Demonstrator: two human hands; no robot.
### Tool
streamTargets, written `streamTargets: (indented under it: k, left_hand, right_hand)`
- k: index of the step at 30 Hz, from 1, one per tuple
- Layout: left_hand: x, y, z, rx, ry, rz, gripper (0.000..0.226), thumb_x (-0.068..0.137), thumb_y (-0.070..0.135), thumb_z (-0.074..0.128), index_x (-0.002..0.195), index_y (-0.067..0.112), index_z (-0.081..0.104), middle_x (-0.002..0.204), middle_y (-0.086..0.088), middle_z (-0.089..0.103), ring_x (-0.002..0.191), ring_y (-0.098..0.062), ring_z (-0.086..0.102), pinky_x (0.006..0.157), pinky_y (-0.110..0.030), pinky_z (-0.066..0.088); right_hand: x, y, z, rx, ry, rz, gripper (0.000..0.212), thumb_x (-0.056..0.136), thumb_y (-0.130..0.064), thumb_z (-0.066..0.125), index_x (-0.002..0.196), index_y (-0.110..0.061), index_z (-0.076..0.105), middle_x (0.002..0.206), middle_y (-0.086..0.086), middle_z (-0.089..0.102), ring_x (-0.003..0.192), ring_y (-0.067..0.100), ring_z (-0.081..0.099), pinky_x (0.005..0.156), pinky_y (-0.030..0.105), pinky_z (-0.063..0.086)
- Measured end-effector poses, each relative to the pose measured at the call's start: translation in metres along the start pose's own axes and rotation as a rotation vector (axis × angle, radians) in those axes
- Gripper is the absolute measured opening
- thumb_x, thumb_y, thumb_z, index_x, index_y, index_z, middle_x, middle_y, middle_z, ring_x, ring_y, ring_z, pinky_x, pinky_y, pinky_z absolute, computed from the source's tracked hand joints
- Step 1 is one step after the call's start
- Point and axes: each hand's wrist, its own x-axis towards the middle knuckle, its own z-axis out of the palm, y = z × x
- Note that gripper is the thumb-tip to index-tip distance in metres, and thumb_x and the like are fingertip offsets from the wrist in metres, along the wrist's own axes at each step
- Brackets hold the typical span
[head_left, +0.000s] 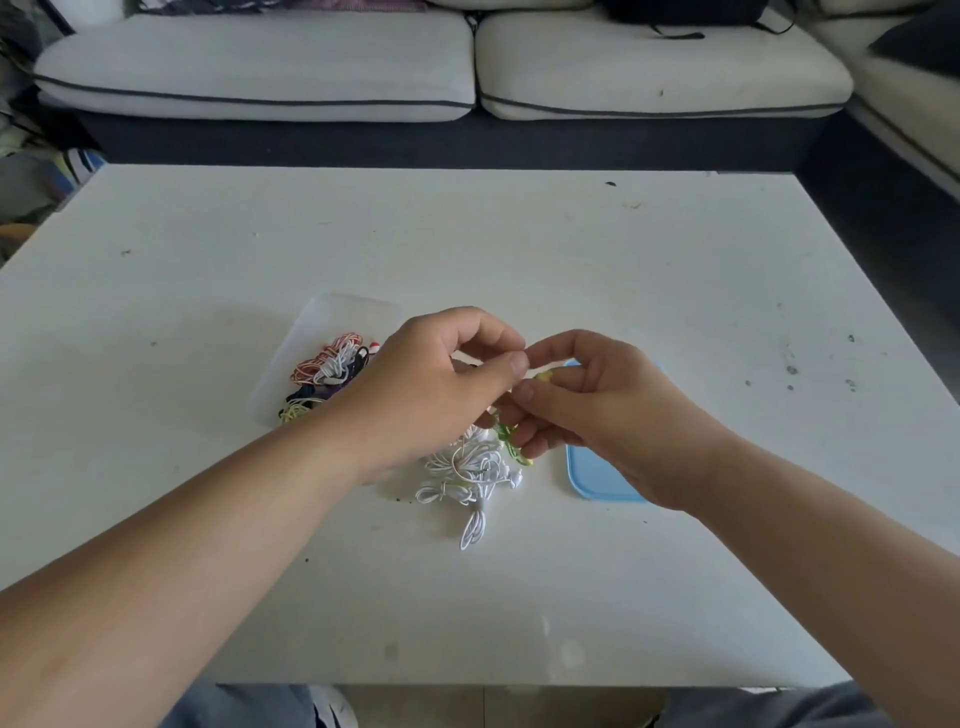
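Observation:
Both hands meet above the middle of the white table (519, 249). My left hand (436, 379) and my right hand (587, 400) each pinch a thin green and yellow earphone cable (511, 441), which hangs down between them. Below the hands lies a tangle of white earphone cables (467, 478) on the table. A clear plastic tray (322, 322) to the left holds several coiled cables (327, 374) in red-white, white, black and yellow. A light blue lid (597, 478) lies partly under my right hand.
A grey-white sofa (467, 67) stands behind the table's far edge. Small dark specks mark the table top at the right. My knees in grey trousers (249, 706) show below the near edge.

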Motion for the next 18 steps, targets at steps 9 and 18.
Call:
streamTargets:
  k: [9, 18]
  left_hand:
    - [0.0001, 0.004, -0.0001, -0.254, -0.156, -0.224, 0.012, 0.101, 0.022, 0.064, 0.099, 0.014, 0.072, 0.079, 0.005, 0.073, 0.063, -0.008, 0.063, 0.06, -0.023, 0.043]
    - [0.0033, -0.0043, 0.0012, -0.269, -0.11, -0.164, 0.017, 0.096, 0.01, 0.071, 0.112, 0.015, 0.076, 0.074, -0.009, 0.065, 0.055, -0.01, 0.057, 0.053, -0.022, 0.043]
  right_hand:
    - [-0.0015, -0.0026, -0.0035, -0.144, 0.111, -0.173, 0.016, 0.081, 0.004, 0.08, 0.091, -0.004, 0.07, 0.075, 0.016, 0.074, 0.065, 0.024, 0.07, 0.066, 0.025, 0.057]
    - [0.001, -0.0032, -0.0087, 0.189, 0.011, -0.015, 0.024, 0.084, 0.01, 0.07, 0.107, 0.004, 0.075, 0.103, 0.028, 0.074, 0.088, 0.032, 0.071, 0.087, 0.033, 0.061]
